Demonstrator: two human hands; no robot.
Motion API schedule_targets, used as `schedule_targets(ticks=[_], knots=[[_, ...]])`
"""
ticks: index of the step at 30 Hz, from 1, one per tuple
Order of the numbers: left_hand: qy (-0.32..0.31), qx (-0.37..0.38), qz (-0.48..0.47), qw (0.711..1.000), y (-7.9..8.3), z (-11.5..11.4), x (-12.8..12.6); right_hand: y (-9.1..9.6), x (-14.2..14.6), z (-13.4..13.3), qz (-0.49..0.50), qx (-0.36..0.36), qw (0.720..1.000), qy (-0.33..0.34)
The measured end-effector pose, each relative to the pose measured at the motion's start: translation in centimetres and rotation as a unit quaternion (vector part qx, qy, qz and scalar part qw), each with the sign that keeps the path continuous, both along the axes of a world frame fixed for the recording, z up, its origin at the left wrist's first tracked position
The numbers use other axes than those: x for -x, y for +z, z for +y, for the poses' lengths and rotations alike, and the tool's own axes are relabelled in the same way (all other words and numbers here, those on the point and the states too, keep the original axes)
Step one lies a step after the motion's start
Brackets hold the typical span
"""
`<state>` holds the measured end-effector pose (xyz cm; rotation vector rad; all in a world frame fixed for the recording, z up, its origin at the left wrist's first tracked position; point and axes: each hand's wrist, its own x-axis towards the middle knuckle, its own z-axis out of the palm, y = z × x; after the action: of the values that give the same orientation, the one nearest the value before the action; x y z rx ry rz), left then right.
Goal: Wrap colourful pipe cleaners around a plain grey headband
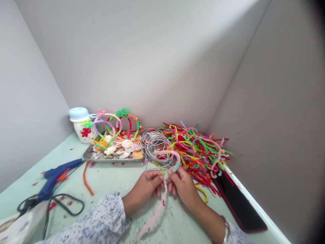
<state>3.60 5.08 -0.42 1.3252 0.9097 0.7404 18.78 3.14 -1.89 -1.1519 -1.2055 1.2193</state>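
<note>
At lower centre of the frame, the left hand [148, 184] and right hand [183, 185] both pinch a pink pipe cleaner [159, 203] wrapped on a headband [169, 156], above the desk [111, 179].

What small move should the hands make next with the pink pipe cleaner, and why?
Probably another turn of the pink pipe cleaner around the headband. Both hands, left and right, pinch it there, part of the band is bare, and a long tail hangs loose.

Green table [114, 179] bears tray [114, 157], glue gun [54, 176], phone [238, 203].
</note>
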Motion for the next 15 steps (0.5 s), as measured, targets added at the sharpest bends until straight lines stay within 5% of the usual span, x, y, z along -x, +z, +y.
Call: schedule_targets(ticks=[15], knots=[[0.008,0.069,-0.024,0.997,1.0,-0.1,0.3,0.3,-0.6,-0.1,-0.05,-0.021,0.996,0.065]])
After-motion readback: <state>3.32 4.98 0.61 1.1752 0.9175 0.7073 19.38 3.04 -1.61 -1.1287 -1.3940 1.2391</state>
